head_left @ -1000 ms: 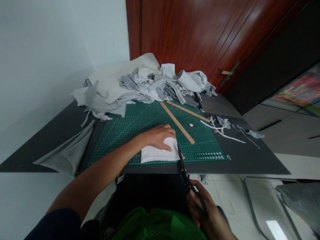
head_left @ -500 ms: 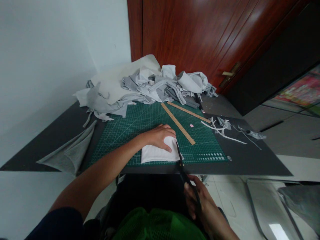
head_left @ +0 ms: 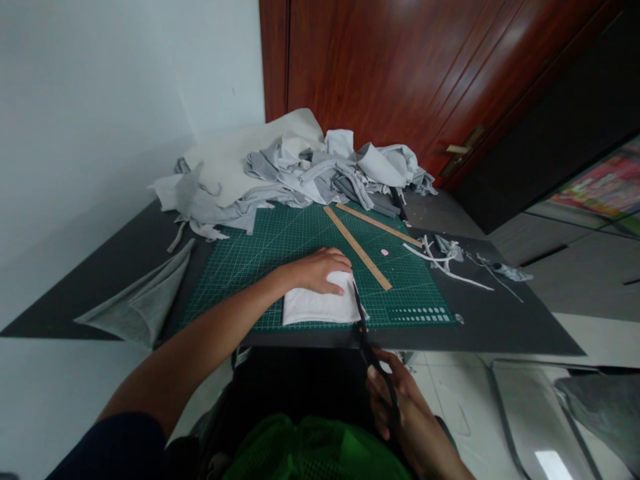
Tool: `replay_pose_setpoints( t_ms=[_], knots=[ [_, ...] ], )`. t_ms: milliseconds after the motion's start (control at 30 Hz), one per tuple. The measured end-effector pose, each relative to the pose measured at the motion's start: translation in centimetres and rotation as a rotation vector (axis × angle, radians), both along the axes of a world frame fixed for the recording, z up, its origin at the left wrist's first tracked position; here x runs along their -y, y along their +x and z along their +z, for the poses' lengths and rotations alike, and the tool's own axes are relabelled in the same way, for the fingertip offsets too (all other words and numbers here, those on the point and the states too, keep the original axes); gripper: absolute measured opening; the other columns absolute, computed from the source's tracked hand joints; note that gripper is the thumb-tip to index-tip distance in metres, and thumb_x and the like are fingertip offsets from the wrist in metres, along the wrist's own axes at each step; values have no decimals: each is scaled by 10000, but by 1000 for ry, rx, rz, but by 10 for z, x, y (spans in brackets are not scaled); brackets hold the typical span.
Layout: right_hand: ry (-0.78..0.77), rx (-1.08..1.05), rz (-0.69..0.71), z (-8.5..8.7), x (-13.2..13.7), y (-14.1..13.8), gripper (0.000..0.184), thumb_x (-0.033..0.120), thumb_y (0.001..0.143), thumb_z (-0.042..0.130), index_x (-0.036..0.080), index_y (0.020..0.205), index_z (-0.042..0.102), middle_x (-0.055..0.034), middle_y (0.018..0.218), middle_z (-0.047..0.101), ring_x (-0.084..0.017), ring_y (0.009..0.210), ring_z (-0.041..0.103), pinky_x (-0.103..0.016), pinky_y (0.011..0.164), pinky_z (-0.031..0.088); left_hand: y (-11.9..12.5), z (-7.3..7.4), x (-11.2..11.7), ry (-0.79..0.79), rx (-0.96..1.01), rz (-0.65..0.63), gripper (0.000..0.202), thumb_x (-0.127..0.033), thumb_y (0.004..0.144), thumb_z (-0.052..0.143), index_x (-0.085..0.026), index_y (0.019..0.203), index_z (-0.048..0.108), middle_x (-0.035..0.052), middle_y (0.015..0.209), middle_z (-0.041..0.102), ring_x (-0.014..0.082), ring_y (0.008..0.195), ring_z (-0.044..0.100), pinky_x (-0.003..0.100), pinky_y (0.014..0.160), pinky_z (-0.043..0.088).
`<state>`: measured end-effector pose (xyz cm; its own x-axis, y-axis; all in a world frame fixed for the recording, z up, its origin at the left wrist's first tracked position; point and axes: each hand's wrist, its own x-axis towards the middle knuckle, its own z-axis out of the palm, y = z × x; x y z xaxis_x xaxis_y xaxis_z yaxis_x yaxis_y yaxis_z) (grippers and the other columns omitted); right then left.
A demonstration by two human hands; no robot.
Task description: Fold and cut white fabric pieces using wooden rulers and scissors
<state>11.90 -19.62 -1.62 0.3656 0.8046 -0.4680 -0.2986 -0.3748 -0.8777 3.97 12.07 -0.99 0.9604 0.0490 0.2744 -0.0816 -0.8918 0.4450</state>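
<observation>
A folded piece of white fabric [head_left: 320,308] lies near the front edge of the green cutting mat [head_left: 270,250]. My left hand [head_left: 323,270] rests flat on its upper part, fingers stretched forward and thumb out to the right. In my right hand [head_left: 395,393], just off the table's front edge, are black scissors [head_left: 364,337], with my fingers around the handles. The blades point away from me along the fabric's right edge. A thin strip of the fabric shows just right of the blades. Whether the blades are fully closed is too small to tell.
Two wooden rulers [head_left: 357,247] [head_left: 379,225] lie on the mat, near a small pink piece [head_left: 385,253]. Grey and white fabric scraps [head_left: 300,170] are heaped behind. Folded grey cloth [head_left: 145,293] lies left; cut strips [head_left: 445,257] lie right. A door [head_left: 380,73] stands behind the table.
The camera view has shifted very slightly. My left hand stays on the white fabric, and the scissors remain along its right edge with hardly any visible movement.
</observation>
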Motion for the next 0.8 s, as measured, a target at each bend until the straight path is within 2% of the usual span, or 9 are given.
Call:
replay_pose_setpoints(
  t_ms=[233, 433, 667, 800],
  knots=[
    [4, 24, 8, 2, 3, 1, 631, 642, 810, 731, 258, 1242, 478, 103, 642, 422, -66, 460, 374, -173, 369, 320, 1, -4, -3, 16, 3, 6, 522, -472, 770, 812, -262, 1233, 697, 84, 1357, 631, 297, 1303, 499, 423, 1059, 366],
    [14, 31, 16, -3, 4, 2, 632, 627, 831, 721, 253, 1269, 461, 105, 638, 424, -62, 459, 367, -169, 373, 330, 1, -2, -1, 24, -3, 12, 510, -472, 772, 809, -264, 1224, 699, 81, 1353, 633, 298, 1299, 500, 433, 1060, 364],
    [36, 30, 40, 0, 7, 5, 620, 601, 841, 727, 224, 1264, 476, 114, 591, 404, -62, 452, 354, -167, 377, 340, 2, -4, -1, 2, -10, 13, 485, -466, 766, 817, -270, 1194, 706, 75, 1361, 626, 297, 1311, 491, 435, 1074, 353],
    [13, -20, 8, 1, 7, 6, 646, 599, 809, 759, 225, 1250, 470, 119, 594, 405, -57, 441, 347, -164, 363, 336, 3, -7, -1, -55, 6, 24, 591, -438, 733, 845, -245, 1260, 658, 86, 1344, 632, 290, 1328, 477, 427, 1106, 345]
  ],
)
